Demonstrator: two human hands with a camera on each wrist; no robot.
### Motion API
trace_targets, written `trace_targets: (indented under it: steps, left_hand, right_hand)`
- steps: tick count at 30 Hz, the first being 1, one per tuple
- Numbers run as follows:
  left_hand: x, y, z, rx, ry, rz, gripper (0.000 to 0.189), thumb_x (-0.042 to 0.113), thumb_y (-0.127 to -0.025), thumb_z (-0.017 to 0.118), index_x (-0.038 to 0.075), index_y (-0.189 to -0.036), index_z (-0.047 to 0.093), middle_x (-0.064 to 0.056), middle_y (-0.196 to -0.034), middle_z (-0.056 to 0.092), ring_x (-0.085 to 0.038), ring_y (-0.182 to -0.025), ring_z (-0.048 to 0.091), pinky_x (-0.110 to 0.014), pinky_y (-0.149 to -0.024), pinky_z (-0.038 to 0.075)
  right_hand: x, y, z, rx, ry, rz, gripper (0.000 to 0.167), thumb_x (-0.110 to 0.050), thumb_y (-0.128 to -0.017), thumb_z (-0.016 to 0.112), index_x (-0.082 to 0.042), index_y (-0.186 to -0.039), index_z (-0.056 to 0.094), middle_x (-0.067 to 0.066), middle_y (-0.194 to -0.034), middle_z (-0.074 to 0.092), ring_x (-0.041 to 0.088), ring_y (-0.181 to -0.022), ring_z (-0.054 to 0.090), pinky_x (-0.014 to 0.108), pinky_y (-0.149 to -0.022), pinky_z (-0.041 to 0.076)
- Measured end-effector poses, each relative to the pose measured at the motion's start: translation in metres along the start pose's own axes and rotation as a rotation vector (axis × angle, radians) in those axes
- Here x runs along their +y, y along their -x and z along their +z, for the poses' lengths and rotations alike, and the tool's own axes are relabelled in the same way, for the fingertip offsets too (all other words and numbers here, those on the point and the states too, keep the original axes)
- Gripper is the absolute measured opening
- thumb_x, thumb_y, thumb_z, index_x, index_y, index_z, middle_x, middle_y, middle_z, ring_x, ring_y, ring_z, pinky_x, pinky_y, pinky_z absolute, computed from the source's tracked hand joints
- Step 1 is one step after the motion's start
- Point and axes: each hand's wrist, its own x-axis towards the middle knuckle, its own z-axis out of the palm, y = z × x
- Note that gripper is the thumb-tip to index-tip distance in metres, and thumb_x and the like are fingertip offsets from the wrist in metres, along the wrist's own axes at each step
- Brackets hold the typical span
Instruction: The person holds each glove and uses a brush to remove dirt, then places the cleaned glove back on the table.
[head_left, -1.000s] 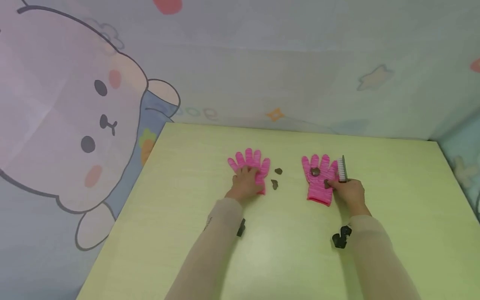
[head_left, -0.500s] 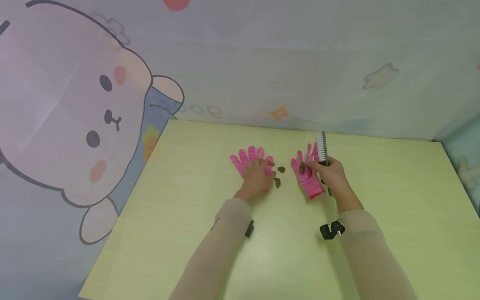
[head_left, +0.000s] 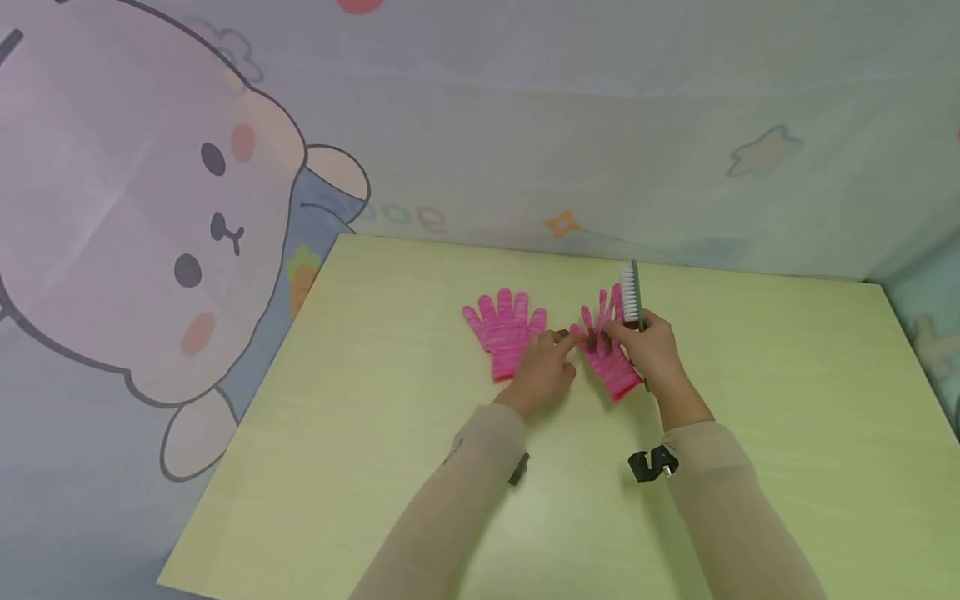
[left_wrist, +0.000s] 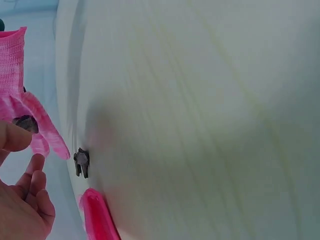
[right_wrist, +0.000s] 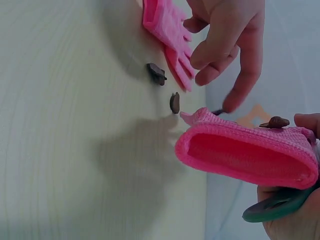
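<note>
My right hand grips a green-backed brush with white bristles, bristles facing left. With the same hand I hold up a pink knit glove, whose open cuff faces the right wrist camera. Dark brown lumps, like bits of mud, sit on this glove; one lump shows clearly in the right wrist view. My left hand reaches across with its index finger extended, the tip right at the raised glove's fingers. A second pink glove lies flat on the table, just left of this hand.
Two loose brown pieces, a nearer piece and a farther piece, lie on the pale yellow table between the gloves. A printed cloth backdrop hangs along the table's far edge. Each wrist carries a black mount.
My right hand has lifted its glove off the table and shifted left with the brush. My left hand has left the flat glove and moved right to the raised one.
</note>
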Motion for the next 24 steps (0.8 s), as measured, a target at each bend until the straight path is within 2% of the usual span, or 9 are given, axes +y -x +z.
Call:
trace_targets:
  steps: [8,9,11,14,16,18,21,22,24]
  left_hand:
    - [-0.009,0.003,0.001,0.026,0.082,-0.103,0.029,0.015,-0.091,0.054,0.022,-0.119,0.057,-0.001,-0.105,0.05,-0.017,-0.098,0.041,-0.027,-0.081,0.04]
    - [-0.009,0.003,0.001,0.024,0.088,-0.11,0.027,0.018,-0.093,0.052,0.021,-0.119,0.058,-0.001,-0.105,0.051,-0.017,-0.098,0.041,-0.027,-0.081,0.04]
    - [-0.007,0.004,0.0,0.002,0.18,-0.132,0.028,0.026,-0.097,0.045,0.019,-0.119,0.059,-0.001,-0.104,0.053,-0.017,-0.096,0.043,-0.029,-0.082,0.04]
    - [-0.003,0.005,-0.001,-0.062,0.495,-0.178,0.05,0.044,-0.1,0.026,0.012,-0.122,0.059,-0.005,-0.109,0.058,-0.021,-0.095,0.05,-0.033,-0.083,0.043]
    - [-0.001,0.004,-0.001,-0.103,0.797,-0.185,0.065,0.051,-0.098,0.015,0.007,-0.13,0.052,-0.01,-0.12,0.057,-0.025,-0.103,0.053,-0.038,-0.088,0.044]
    - [-0.001,0.002,0.003,-0.136,1.126,-0.144,0.07,0.054,-0.097,0.012,0.005,-0.138,0.04,-0.017,-0.132,0.048,-0.031,-0.116,0.048,-0.043,-0.095,0.04]
    - [0.002,0.003,0.005,-0.198,1.533,-0.064,0.062,0.047,-0.099,0.022,0.007,-0.147,0.019,-0.016,-0.146,0.03,-0.03,-0.132,0.031,-0.043,-0.106,0.029]
    - [0.004,0.004,0.006,-0.201,1.634,-0.055,0.059,0.041,-0.1,0.028,0.008,-0.147,0.019,-0.015,-0.146,0.03,-0.029,-0.133,0.029,-0.041,-0.108,0.027]
    - [0.008,0.005,0.004,-0.172,1.738,-0.086,0.051,0.03,-0.099,0.041,0.009,-0.144,0.028,-0.009,-0.143,0.037,-0.024,-0.131,0.034,-0.036,-0.107,0.028]
  right_hand:
    - [0.003,0.001,-0.001,-0.002,-0.064,0.023,0.063,-0.034,-0.089,0.058,0.0,-0.137,0.035,0.018,-0.124,0.045,0.021,-0.091,0.047,0.021,-0.065,0.047]
    - [0.003,0.002,-0.001,-0.007,-0.101,0.025,0.063,-0.033,-0.089,0.058,0.0,-0.137,0.035,0.016,-0.121,0.046,0.018,-0.09,0.049,0.02,-0.066,0.048]
    - [0.002,0.003,-0.002,-0.021,-0.222,0.034,0.062,-0.032,-0.089,0.059,-0.001,-0.136,0.033,0.01,-0.111,0.048,0.014,-0.084,0.049,0.019,-0.065,0.047]
    - [0.001,0.006,-0.003,-0.064,-0.504,0.029,0.04,-0.023,-0.09,0.06,-0.003,-0.118,0.042,-0.001,-0.077,0.049,0.005,-0.06,0.046,0.015,-0.052,0.042]
    - [0.001,0.008,-0.003,-0.116,-0.704,0.013,0.019,-0.018,-0.09,0.059,-0.006,-0.102,0.049,-0.006,-0.059,0.041,0.003,-0.047,0.036,0.016,-0.043,0.035]
    - [0.001,0.01,-0.003,-0.175,-0.844,-0.009,0.007,-0.014,-0.092,0.057,-0.009,-0.088,0.054,-0.007,-0.048,0.032,0.004,-0.038,0.027,0.017,-0.036,0.029]
    - [0.001,0.011,0.0,-0.252,-0.926,-0.024,0.014,-0.012,-0.094,0.053,-0.012,-0.081,0.058,-0.007,-0.048,0.035,0.004,-0.036,0.027,0.017,-0.034,0.029]
    - [0.001,0.011,0.001,-0.265,-0.919,-0.022,0.012,-0.013,-0.094,0.053,-0.011,-0.083,0.057,-0.007,-0.048,0.035,0.004,-0.037,0.027,0.017,-0.034,0.029]
    - [0.003,0.011,0.002,-0.268,-0.868,-0.013,0.012,-0.015,-0.094,0.054,-0.01,-0.084,0.049,-0.007,-0.05,0.035,0.003,-0.037,0.027,0.016,-0.035,0.028]
